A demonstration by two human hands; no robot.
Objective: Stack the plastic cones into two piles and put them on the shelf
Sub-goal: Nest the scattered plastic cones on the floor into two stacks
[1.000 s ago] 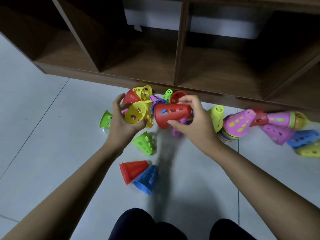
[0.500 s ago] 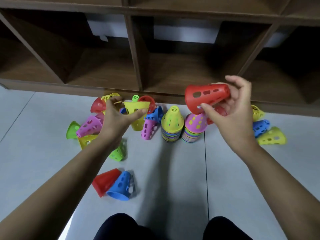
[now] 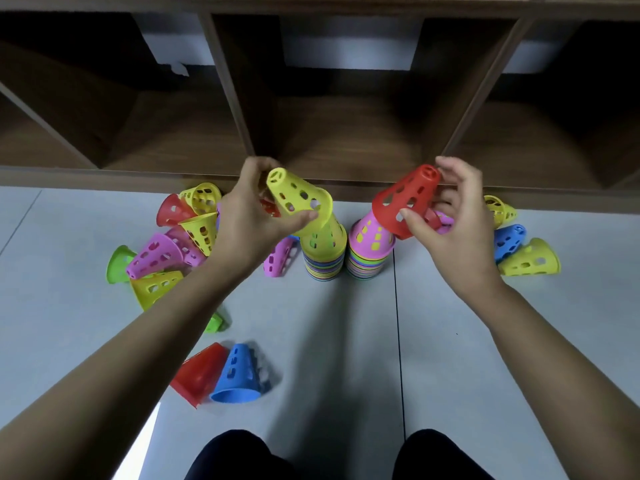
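Two cones are held up at the middle of the frame. The yellow cone (image 3: 298, 202) is tilted, narrow end toward the upper left, with its wide mouth just over the yellow-topped pile (image 3: 323, 258). The red cone (image 3: 405, 202) leans the other way, narrow end toward the upper right, its mouth close over the pink-topped pile (image 3: 369, 254). Both piles stand upright on the floor (image 3: 450, 358), just beside each other, in front of the shelf (image 3: 346, 140).

The left hand (image 3: 249, 220) grips the yellow cone, thumb under the rim and fingers (image 3: 258, 168) curled about the narrow end. The right hand (image 3: 450, 230) grips the red cone the same way, thumb on the rim and fingers (image 3: 457, 171) at the tip.

Further out, loose cones (image 3: 162, 251) lie tumbled at the left of the frame. A red floor cone (image 3: 201, 372) and a blue floor cone (image 3: 239, 375) lie together at lower centre, and a few more lie at the right. No cone shows in the shelf compartments.

The stacking step seems to be in hand, with both piles fed at once. Each held cone probably needs righting, mouth down and centred on its pile's top, then easing down until it nests. With the piles so close, a sideways nudge to one could upset the other. Many cones remain to gather before anything goes to the shelf.
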